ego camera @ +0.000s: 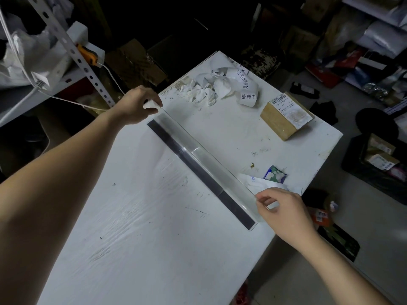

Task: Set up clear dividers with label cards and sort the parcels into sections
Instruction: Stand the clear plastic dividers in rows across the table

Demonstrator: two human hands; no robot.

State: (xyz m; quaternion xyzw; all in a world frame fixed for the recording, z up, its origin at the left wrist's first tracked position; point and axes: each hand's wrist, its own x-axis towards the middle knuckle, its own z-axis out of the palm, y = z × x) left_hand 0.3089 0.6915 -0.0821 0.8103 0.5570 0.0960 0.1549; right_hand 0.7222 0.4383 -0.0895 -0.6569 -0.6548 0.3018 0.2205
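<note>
A long clear divider with a dark strip along its base lies diagonally across the white table. My left hand pinches its far end near the table's back edge. My right hand pinches its near end at the table's right edge. Curled white label cards with printed characters lie at the far side, beside crumpled white paper. A brown cardboard parcel with a shipping label sits on the far right of the table. A small blue-green packet lies near the right edge.
A metal shelf rack with bags and an orange tool stands at the left. A white cable hangs from it. On the floor at the right are a black crate with parcels and scattered bags.
</note>
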